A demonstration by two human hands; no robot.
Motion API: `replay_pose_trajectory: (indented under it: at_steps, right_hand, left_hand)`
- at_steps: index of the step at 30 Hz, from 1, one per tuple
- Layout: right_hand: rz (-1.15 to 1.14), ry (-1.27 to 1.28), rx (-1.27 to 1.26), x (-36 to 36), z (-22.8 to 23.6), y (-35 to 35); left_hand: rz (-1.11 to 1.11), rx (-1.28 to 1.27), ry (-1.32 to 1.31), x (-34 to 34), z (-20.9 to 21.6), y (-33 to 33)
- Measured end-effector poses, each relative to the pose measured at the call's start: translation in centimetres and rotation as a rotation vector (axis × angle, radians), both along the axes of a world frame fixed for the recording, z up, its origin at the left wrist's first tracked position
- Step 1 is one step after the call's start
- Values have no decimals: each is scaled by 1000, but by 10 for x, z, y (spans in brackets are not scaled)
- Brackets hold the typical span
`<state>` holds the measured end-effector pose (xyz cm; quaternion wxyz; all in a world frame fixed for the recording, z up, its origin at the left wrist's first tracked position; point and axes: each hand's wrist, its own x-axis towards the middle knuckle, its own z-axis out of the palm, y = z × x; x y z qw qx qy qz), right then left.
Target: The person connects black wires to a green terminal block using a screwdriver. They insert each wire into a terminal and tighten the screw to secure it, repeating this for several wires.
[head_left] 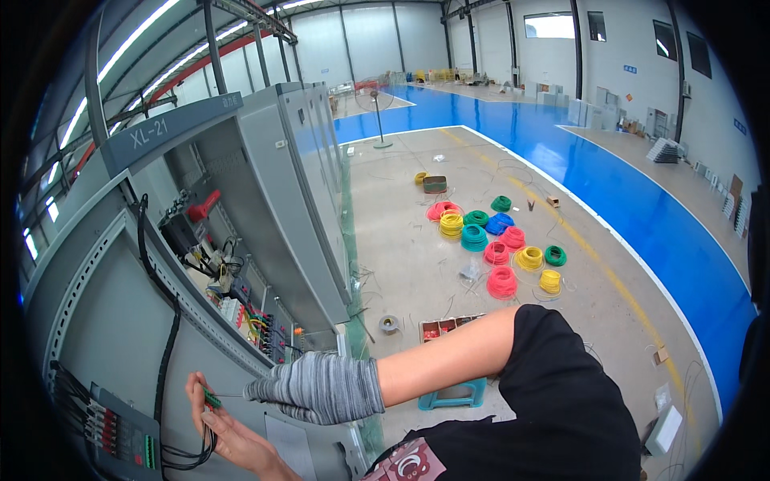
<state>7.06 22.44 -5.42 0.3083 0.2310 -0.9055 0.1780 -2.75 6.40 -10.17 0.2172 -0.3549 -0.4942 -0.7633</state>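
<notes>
My left hand (pixel 228 433), bare, pinches a small green terminal plug (pixel 212 398) between its fingers. Black wires (pixel 207 445) run from the plug toward a dark meter-like device (pixel 120 433) mounted on the open cabinet door. My right hand (pixel 313 389), in a grey striped knit glove, is closed around a screwdriver. Only the screwdriver's thin shaft (pixel 231 395) shows, its tip reaching the plug; the glove hides its handle. Left of my hands, a black sleeved cable (pixel 170 345) runs along the door.
The grey cabinet (pixel 305 192) stands open on the left, with breakers and wiring (pixel 261 329) inside. Coils of coloured wire (pixel 501 282) lie on the floor. Near my right arm are a teal stool (pixel 457 395), a parts box (pixel 441 327) and a tape roll (pixel 388 324).
</notes>
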Motion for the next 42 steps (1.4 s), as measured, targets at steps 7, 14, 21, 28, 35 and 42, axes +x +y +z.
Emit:
replay_pose_trajectory:
  at_steps: [7, 14, 21, 28, 35, 42]
  right_hand:
    - [153, -279, -446, -3, 6, -6]
    - [-140, -269, -918, 23, -29, 39]
    - [433, -502, -1281, -40, -48, -31]
    - [706, -699, -1472, -65, -60, -60]
    - [839, -595, -1447, -74, -50, -50]
    - [874, -667, -1420, -90, -53, -44]
  left_hand:
    - [-29, 48, 13, -8, -8, -8]
    - [-258, 164, -172, 14, 6, 10]
    - [-187, 37, -227, 42, -5, -17]
    - [198, -109, -399, 79, -40, -56]
    - [1067, -270, -236, 143, -60, -117]
    - [1186, -1179, 377, 142, 54, -138]
